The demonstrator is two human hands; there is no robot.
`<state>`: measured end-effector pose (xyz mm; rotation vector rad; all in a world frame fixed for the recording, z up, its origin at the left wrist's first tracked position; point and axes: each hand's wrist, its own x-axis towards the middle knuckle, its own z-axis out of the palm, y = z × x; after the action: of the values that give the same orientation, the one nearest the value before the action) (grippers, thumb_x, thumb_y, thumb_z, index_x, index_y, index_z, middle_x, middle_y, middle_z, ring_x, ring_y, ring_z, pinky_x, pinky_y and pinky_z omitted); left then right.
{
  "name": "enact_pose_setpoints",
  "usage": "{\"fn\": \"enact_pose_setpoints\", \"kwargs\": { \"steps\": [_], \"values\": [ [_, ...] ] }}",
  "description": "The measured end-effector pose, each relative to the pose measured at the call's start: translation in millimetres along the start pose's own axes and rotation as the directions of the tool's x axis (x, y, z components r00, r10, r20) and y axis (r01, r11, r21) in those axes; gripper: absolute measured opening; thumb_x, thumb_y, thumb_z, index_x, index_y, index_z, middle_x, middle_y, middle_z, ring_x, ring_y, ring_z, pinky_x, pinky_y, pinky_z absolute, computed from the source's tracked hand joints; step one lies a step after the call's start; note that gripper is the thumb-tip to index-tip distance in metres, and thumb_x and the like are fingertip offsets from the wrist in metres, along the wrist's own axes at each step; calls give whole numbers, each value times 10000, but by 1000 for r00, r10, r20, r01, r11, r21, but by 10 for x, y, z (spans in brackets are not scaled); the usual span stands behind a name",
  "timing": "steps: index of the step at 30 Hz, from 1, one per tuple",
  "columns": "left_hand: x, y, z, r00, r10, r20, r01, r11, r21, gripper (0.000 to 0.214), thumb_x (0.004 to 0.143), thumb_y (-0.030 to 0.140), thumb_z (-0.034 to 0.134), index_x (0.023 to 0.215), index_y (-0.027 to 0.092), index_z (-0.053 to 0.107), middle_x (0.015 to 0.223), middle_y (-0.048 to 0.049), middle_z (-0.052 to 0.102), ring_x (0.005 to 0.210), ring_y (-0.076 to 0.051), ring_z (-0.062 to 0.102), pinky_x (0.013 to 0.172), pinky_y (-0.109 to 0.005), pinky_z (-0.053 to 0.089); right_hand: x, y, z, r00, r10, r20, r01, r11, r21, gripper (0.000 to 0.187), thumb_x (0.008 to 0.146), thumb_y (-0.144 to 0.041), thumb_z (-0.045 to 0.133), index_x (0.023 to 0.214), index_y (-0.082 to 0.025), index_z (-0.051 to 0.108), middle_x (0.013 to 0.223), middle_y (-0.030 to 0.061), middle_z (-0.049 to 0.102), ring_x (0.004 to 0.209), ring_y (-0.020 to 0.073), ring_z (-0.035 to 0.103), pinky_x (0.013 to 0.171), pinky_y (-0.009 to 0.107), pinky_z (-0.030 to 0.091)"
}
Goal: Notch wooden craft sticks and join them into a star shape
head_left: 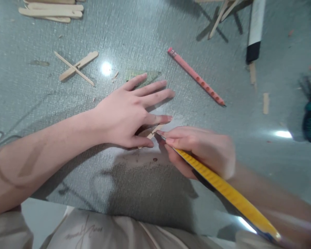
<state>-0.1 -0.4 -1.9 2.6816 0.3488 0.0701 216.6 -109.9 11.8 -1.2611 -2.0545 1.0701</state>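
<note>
1. Near the centre of the frame, between thumb and forefinger of the left hand [134,107]: a stick [157,128], pale wood, flat and narrow, partly covered by that hand. Across its visible stretch, a short dark mark; cut or drawn, cannot tell.
2. Long axis of the stick on a slant, from lower left to upper right of the frame; lying low, beside the white patch of table [145,38].
3. Left hand palm down, fingers spread apart and aimed toward the right of the frame; thumb over the stick's lower-left part, forefinger close by its upper-right end.
4. Right of centre, the right hand [202,148], fingers together and clamped on the front of a tool [223,188].
5. Tool long, yellow and ridged, with a dark, narrow tip. Tip toward upper left, at the stick's mark; touching or just above, cannot tell. Long axis down to lower right, crosswise to the stick.
6. Above, a pink pencil [194,75]; at upper left, crossed sticks [69,72].
</note>
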Motion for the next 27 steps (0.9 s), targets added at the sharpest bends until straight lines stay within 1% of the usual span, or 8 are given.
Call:
{"fn": "enact_pose_setpoints", "kwargs": {
  "steps": [3, 4, 8, 11, 15, 17, 22, 27],
  "values": [
    [3, 3, -1, 1000, -21, 11, 21, 1000, -14, 680, 962, 687, 315, 1467, 267, 494, 1672, 15, 288, 1561, -416, 219, 1267, -674, 56, 7, 7, -3, 986, -166, -27, 164, 984, -62, 246, 888, -42, 551, 742, -230, 490, 617, -52, 604, 564, 110, 609, 715, 247, 592],
    [4, 6, -1, 999, -30, 17, 30, 999, -17, 670, 959, 688, 330, 1459, 277, 500, 1675, 23, 282, 1565, -407, 216, 1278, -656, 51, 1, 5, -1, 981, -188, -41, 184, 980, -74, 248, 882, -31, 548, 756, -236, 487, 601, -64, 597, 547, 107, 608, 701, 242, 594],
    [6, 13, 3, 999, -38, 20, 39, 998, -40, 694, 947, 717, 326, 1488, 306, 462, 1684, 52, 262, 1576, -414, 162, 1288, -642, 17, -56, -33, 29, 957, -209, -200, 175, 969, -175, 240, 853, -40, 626, 934, -255, 558, 807, -14, 749, 753, 154, 756, 700, 262, 623],
    [14, 20, 5, 999, -45, 16, 46, 997, -68, 695, 953, 719, 296, 1479, 301, 476, 1678, 54, 266, 1575, -423, 140, 1286, -641, 4, -76, -85, 55, 958, -203, -204, 160, 965, -205, 299, 841, -43, 651, 1031, -259, 571, 856, 11, 773, 812, 180, 780, 694, 273, 640],
    [32, 38, -11, 997, -63, 34, 66, 994, -87, 708, 948, 733, 283, 1443, 283, 515, 1653, 44, 312, 1574, -420, 142, 1278, -653, 28, -52, -126, 67, 967, -188, -170, 150, 966, -209, 314, 846, -52, 634, 1051, -281, 570, 886, 23, 777, 813, 205, 785, 706, 309, 660],
    [38, 44, -18, 996, -72, 50, 76, 993, -88, 733, 940, 750, 274, 1455, 281, 502, 1654, 45, 309, 1574, -421, 136, 1275, -658, 24, -46, -121, 69, 970, -182, -161, 151, 970, -188, 327, 847, -43, 633, 1054, -287, 566, 810, 0, 758, 787, 208, 782, 675, 313, 659],
    [41, 40, -10, 996, -70, 54, 74, 994, -80, 756, 936, 766, 230, 1454, 289, 504, 1667, 65, 277, 1577, -414, 126, 1284, -633, 6, -73, -87, 87, 967, -189, -170, 157, 971, -181, 263, 849, -60, 626, 917, -299, 539, 756, -38, 726, 803, 207, 770, 640, 333, 649],
    [50, 42, -36, 996, -66, 59, 69, 996, -60, 774, 940, 753, 181, 1433, 271, 533, 1661, 53, 290, 1571, -416, 155, 1281, -629, 29, -50, -115, 102, 965, -200, -170, 180, 975, -127, 262, 847, -32, 603, 897, -276, 523, 666, -54, 665, 654, 162, 702, 622, 306, 607]
  ]
}}
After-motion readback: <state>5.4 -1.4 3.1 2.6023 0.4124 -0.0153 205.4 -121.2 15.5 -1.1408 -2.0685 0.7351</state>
